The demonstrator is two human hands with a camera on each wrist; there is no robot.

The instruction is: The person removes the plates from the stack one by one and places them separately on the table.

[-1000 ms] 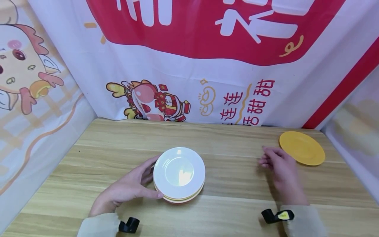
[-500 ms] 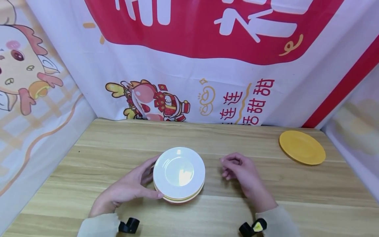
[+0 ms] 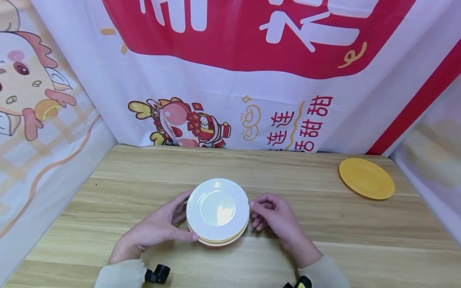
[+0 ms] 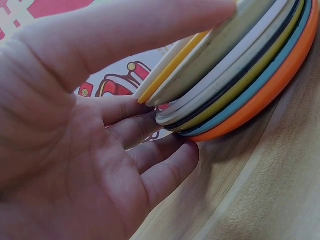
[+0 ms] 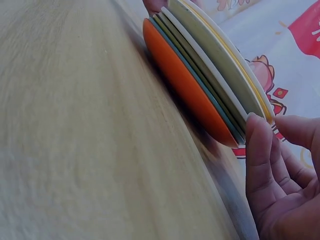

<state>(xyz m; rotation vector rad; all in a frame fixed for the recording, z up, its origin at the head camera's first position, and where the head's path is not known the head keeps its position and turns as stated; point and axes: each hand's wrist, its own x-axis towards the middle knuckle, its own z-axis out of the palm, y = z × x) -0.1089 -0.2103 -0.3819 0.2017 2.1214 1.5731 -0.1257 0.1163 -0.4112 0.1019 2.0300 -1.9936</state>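
A stack of several round plates (image 3: 217, 208) sits on the table in the head view, a glossy white plate (image 3: 205, 192) on top. Both wrist views show the rims below it: yellow, pale green, white, olive, teal and, lowest, an orange plate (image 5: 190, 85). My left hand (image 3: 158, 224) holds the stack's left side, thumb at the upper rims and fingers against the lower ones (image 4: 100, 140). At the right side, my right hand (image 3: 275, 216) has thumb and forefinger at the rim of the top white plate, pinching it; the exact grip beneath is partly hidden.
A yellow plate (image 3: 366, 178) lies alone at the back right of the wooden table (image 3: 126, 176). Printed cloth (image 3: 234, 88) hangs along the back and both sides. A black wrist camera (image 3: 157, 274) sits by the left sleeve.
My right hand has moved left from beside the lone yellow plate to the stack's right rim. The left hand and the stack have stayed in place.
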